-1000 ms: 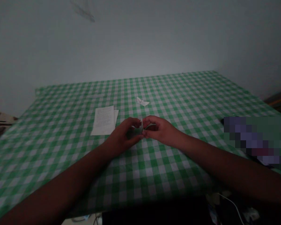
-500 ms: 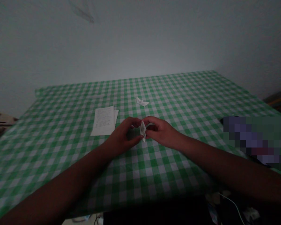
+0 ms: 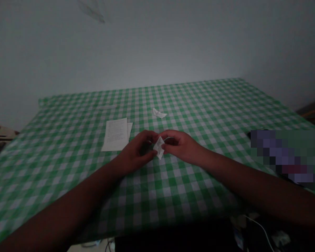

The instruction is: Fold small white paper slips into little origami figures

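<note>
Paper piece (image 3: 159, 147), white, faintly printed, creased to a pointed, tilted fold, pinched between left hand (image 3: 138, 151) and right hand (image 3: 180, 147), held together above gingham worktop (image 3: 189, 196); farther, folded paper scrap (image 3: 159, 113); far left, text-covered paper sheets (image 3: 114, 134).

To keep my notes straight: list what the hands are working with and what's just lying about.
In use: folded white paper, pinched between left hand and right hand.

Lying about: small folded paper piece, text-covered sheets, green gingham tablecloth, white cable.
</note>
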`<state>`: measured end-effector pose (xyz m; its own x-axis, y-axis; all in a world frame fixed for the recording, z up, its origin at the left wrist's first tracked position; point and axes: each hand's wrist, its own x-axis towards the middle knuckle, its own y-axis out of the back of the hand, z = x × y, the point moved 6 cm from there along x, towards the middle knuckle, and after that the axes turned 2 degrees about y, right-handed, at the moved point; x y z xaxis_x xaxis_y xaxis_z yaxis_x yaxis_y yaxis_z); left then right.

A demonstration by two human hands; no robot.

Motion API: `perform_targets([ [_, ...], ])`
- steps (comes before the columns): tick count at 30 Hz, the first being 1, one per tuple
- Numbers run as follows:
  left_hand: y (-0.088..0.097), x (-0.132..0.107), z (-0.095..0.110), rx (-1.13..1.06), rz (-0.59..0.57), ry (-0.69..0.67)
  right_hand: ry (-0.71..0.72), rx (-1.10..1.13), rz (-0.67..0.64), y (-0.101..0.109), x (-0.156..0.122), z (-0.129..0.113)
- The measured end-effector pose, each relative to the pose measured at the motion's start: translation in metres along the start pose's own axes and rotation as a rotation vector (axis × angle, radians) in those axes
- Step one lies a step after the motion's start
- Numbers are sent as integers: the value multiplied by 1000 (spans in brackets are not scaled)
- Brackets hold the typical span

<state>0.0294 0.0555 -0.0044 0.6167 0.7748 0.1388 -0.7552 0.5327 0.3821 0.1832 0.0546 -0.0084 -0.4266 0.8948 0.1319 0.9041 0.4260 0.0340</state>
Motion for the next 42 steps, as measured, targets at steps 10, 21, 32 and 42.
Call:
perform_targets([
  [10,0,3,6,-239,-3,-56,-9,142,-24,3,2,2],
  [21,4,4,5,-272,21,-49,-62,239,-53,4,3,5],
  [32,8,5,7,-171,8,-99,-53,347,-71,2,1,1],
  [42,8,3,7,-186,3,-107,-83,244,-34,1,0,4],
])
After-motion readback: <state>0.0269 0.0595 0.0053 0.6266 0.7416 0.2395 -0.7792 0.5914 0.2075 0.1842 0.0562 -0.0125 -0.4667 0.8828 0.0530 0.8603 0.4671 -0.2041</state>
